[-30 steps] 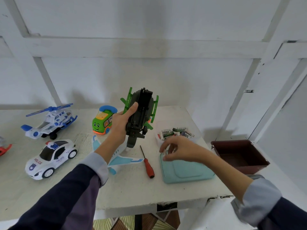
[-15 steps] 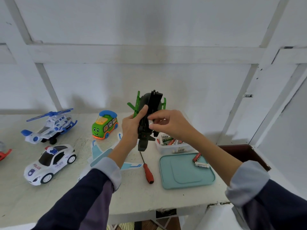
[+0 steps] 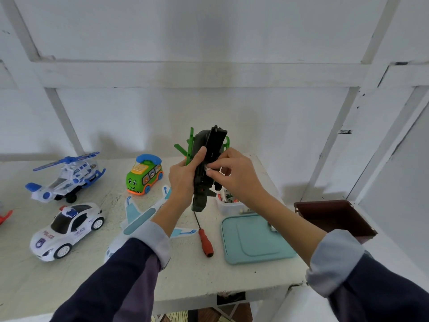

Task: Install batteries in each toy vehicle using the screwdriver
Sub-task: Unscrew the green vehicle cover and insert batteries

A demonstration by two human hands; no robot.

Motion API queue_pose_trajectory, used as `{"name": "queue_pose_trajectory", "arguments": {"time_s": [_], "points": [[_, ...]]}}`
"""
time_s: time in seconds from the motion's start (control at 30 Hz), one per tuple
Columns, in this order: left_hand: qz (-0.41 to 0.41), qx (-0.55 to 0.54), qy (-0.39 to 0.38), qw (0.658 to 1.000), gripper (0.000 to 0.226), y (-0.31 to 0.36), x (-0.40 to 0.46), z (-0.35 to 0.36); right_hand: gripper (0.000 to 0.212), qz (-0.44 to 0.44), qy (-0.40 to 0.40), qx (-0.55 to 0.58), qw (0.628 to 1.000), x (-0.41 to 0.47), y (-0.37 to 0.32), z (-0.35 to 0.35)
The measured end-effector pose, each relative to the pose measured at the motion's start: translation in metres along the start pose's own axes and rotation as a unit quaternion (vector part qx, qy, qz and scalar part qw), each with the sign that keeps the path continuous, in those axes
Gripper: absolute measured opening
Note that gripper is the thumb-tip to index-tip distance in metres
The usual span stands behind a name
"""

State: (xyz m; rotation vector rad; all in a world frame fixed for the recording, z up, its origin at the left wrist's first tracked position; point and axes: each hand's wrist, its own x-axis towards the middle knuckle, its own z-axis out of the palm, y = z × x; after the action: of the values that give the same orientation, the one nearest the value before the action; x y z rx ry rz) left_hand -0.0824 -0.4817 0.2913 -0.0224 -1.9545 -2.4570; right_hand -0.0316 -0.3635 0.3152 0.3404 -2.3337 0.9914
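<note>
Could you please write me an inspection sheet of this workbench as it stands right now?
Surface: white table, stained.
Job's things: dark green toy held upright in the air; screwdriver lying on the table; battery tub behind teal lid.
Clutter: toy helicopter, police car, green bus, toy plane, brown bin.
Grippers: left hand grips the toy; right hand pinches a small item at its underside, likely a battery.
Cables: nothing seen.
Surroundings: white wall with beams.

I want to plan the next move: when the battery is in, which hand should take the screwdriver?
Probably the right hand. It only pinches a small battery at the dark green toy, and the screwdriver lies on the table just below it. The left hand grips the toy and must keep it steady.
</note>
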Motion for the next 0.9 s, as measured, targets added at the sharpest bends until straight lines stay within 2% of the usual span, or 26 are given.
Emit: {"name": "queue_pose_trajectory", "arguments": {"time_s": [0.13, 0.27, 0.33, 0.43, 0.6, 0.7, 0.77, 0.83, 0.9], "points": [[-0.01, -0.002, 0.0, 1.0, 0.037, -0.001, 0.0, 0.001, 0.013, -0.039, 0.003, -0.033, 0.999, -0.006, 0.003, 0.008], [-0.015, -0.009, -0.021, 1.0, 0.054, 0.0, -0.001, 0.0, 0.011, -0.046, 0.018, -0.043, 0.998, -0.006, 0.006, 0.01], [-0.009, -0.004, -0.026, 1.0, 0.053, -0.002, -0.001, 0.001, 0.01, -0.027, 0.018, -0.029, 0.999, -0.004, 0.005, 0.007], [-0.013, -0.005, -0.017, 1.0, 0.049, 0.0, -0.001, 0.004, 0.017, 0.023, 0.025, 0.012, 0.999, 0.0, -0.001, 0.005], [-0.024, -0.03, -0.004, 0.999, 0.046, 0.002, -0.002, 0.005, 0.054, 0.178, 0.049, 0.062, 0.981, 0.002, -0.006, 0.0], [-0.023, -0.037, -0.002, 0.999, 0.033, 0.001, 0.0, 0.005, 0.07, 0.238, 0.051, 0.07, 0.967, 0.004, -0.007, 0.0], [-0.017, -0.043, -0.006, 0.999, 0.028, 0.0, 0.0, 0.006, 0.077, 0.273, 0.052, 0.081, 0.957, 0.006, -0.006, 0.002], [-0.013, -0.055, -0.012, 0.998, 0.025, 0.002, -0.001, 0.007, 0.08, 0.317, 0.031, 0.142, 0.937, 0.008, -0.005, 0.002], [-0.013, -0.066, -0.019, 0.998, 0.027, 0.004, -0.002, 0.008, 0.069, 0.343, -0.009, 0.211, 0.915, 0.009, -0.004, 0.0]]}}
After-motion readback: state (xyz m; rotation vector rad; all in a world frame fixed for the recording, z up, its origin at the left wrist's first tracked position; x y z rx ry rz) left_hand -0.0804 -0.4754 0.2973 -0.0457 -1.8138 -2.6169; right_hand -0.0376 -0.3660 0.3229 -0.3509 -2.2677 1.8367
